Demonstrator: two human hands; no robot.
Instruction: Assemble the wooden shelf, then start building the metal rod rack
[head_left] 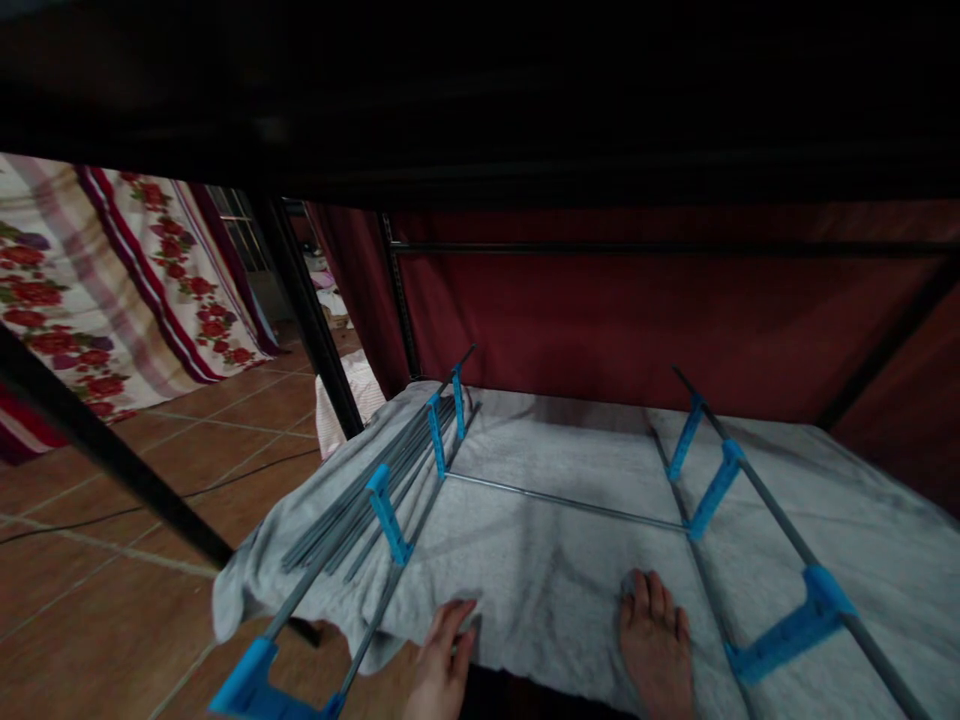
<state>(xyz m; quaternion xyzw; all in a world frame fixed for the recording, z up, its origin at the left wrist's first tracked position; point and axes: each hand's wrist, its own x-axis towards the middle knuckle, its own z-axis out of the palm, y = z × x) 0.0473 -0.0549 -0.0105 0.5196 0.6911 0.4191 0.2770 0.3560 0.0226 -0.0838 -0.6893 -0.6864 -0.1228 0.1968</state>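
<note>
A grey metal-looking tubular frame with blue plastic brackets (566, 501) is resting on rumpled grey cloth (540, 570), left rails pointing toward 1 o'clock, right rails toward 11. Slender straight grey tubes (367, 497) are lying at its 9 o'clock. The left hand (444, 660) is curling loosely, empty; the right hand (655, 640), at its 3 o'clock, is spreading flat, released.

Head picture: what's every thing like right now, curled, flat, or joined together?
Bare left hand, fingers curled, holding nothing visible.
Bare right hand, palm down, fingers extended.
Soft grey cloth, spread out, wrinkled.
Blue plastic connectors, fitted onto long grey rods.
Slim grey loose rods, lying side by side.
Thin silver crossbar, reaching between two connectors.
Dark red fabric curtain, hanging.
</note>
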